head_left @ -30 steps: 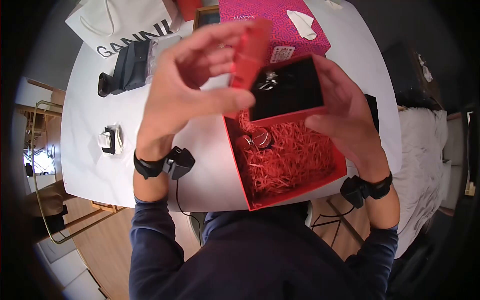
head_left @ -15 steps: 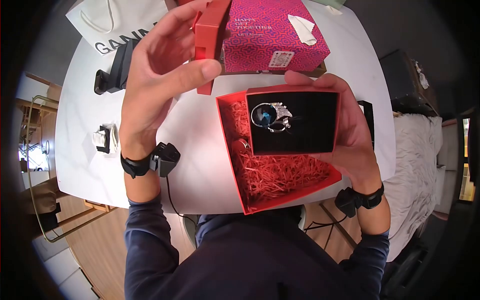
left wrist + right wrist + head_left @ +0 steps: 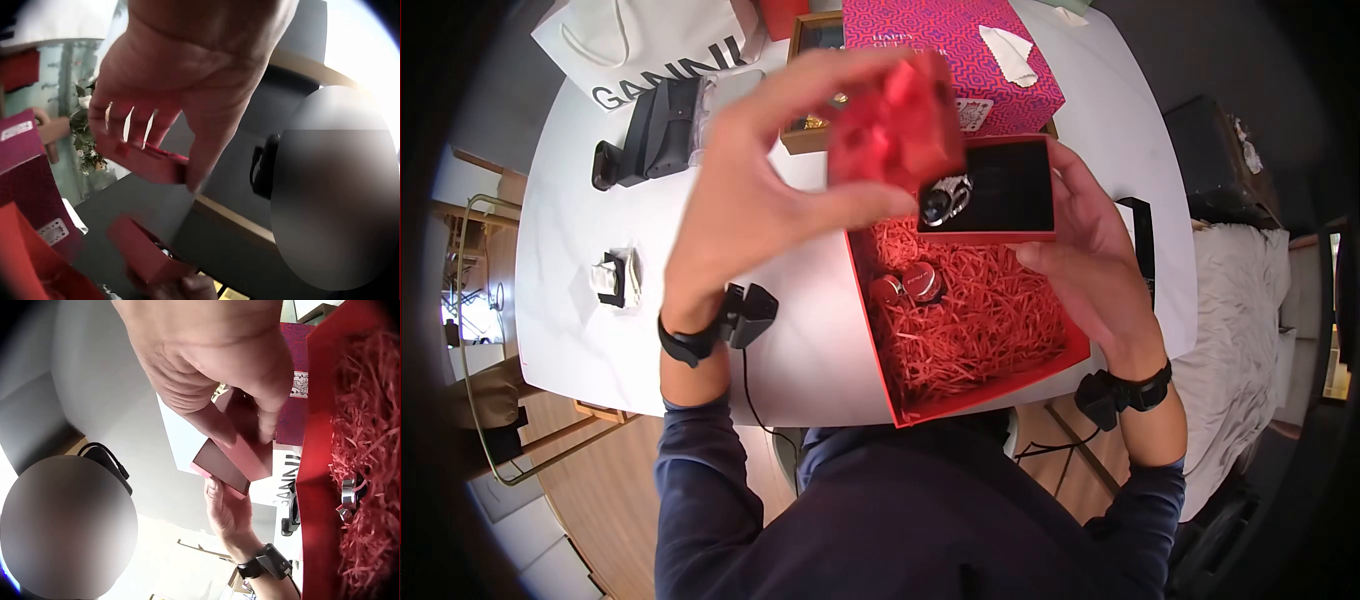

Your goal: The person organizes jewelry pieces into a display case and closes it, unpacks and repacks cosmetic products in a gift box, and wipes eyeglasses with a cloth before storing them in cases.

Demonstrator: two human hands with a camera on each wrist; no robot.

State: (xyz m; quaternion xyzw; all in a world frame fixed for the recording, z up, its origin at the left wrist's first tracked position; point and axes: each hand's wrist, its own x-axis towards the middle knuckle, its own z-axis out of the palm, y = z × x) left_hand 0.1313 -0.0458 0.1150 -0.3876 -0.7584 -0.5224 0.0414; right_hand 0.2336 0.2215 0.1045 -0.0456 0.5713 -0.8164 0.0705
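Observation:
My left hand (image 3: 745, 180) holds a red gift-box lid (image 3: 900, 130) with a ribbon bow on it, thumb at the near edge and fingers on the far side. In my right hand (image 3: 1105, 260) is the matching small red box (image 3: 990, 238), with a black lining. A silver ring (image 3: 947, 200) with a large dark stone sits at the left of that lining. The lid overlaps the box's left corner in the head view. Below stands a larger red box (image 3: 960, 404) filled with red shredded paper (image 3: 990, 335); two small red-and-silver round pieces (image 3: 920, 282) lie in the paper.
A pink patterned box (image 3: 940, 25) with a white cloth (image 3: 1008, 55) on it stands at the back, beside a wooden tray (image 3: 805, 142). At back left are a white paper bag (image 3: 650, 50) and a dark case (image 3: 665, 130). A small black-and-white packet (image 3: 615, 278) lies left.
The lid swung away to the left, then came back toward the small box, its bow now facing up. The small box was brought nearer and tilted toward the head camera, then moved away again.

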